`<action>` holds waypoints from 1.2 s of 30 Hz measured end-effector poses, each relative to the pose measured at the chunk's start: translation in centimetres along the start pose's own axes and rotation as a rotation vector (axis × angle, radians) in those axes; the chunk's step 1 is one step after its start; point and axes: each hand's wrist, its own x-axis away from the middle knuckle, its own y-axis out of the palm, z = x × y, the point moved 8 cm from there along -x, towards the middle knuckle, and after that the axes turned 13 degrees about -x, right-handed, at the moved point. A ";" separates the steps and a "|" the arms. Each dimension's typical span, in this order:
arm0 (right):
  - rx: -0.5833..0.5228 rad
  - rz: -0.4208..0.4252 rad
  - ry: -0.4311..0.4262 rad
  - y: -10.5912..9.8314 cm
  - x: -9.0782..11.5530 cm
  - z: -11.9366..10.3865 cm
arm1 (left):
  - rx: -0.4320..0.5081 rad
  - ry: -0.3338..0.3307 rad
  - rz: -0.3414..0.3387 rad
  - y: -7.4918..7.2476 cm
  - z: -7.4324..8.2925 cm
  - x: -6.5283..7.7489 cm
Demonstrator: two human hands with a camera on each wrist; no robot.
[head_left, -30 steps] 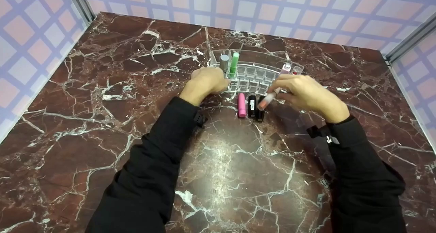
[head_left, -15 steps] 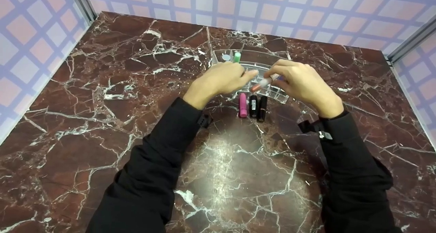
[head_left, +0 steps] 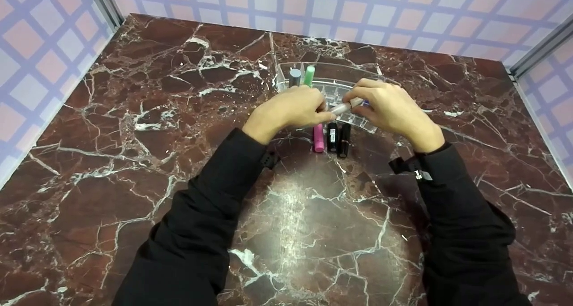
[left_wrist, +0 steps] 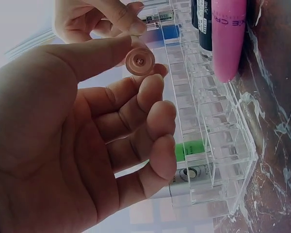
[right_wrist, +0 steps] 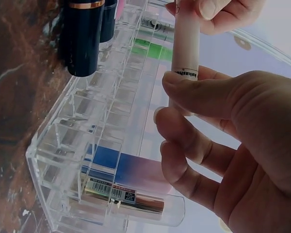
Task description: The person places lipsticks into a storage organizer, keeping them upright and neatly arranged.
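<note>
Both hands hold a pale frosted lip gloss tube (head_left: 341, 109) above the clear acrylic organizer (head_left: 366, 127). My left hand (head_left: 288, 108) pinches its far end between thumb and index finger; the other fingers are loosely bent in the left wrist view. The round base (left_wrist: 139, 61) of the tube faces that camera. My right hand (head_left: 394, 111) pinches the opposite end, by the printed lettering seen in the right wrist view. In front of the organizer lie a pink lipstick tube (head_left: 318, 138) and two black lipstick tubes, one labelled (head_left: 332, 138) and one with a gold band (head_left: 344, 140).
A grey-topped tube (head_left: 294, 76) and a green tube (head_left: 309, 74) stand in the organizer's left end. At its right end are a blue-and-pink tube (right_wrist: 131, 170) and a gold labelled tube (right_wrist: 126, 196). Patterned panels (head_left: 295, 6) border the marble table (head_left: 179, 198).
My left hand has left the organizer's left end and moved right to pinch the lip gloss tube. My right hand has brought the tube left and up over the organizer.
</note>
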 end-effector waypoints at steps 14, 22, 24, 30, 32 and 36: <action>-0.011 0.015 0.063 -0.2 0.1 0.6 | 0.074 0.006 -0.045 -0.1 -0.7 0.4; -0.032 0.021 0.134 -0.5 0.2 0.8 | 0.123 0.012 -0.061 -0.5 -1.4 0.9; -0.034 0.022 0.138 -0.5 0.2 0.8 | 0.127 0.009 -0.057 -0.6 -1.6 0.9; -0.038 0.023 0.149 -0.5 0.2 0.8 | 0.127 0.013 -0.050 -0.7 -1.8 1.0; -0.039 0.024 0.144 -0.5 0.2 0.7 | 0.133 0.008 -0.054 -0.7 -1.8 1.0; -0.023 0.033 0.127 -0.5 0.2 0.7 | 0.142 0.014 -0.069 -0.6 -1.7 0.9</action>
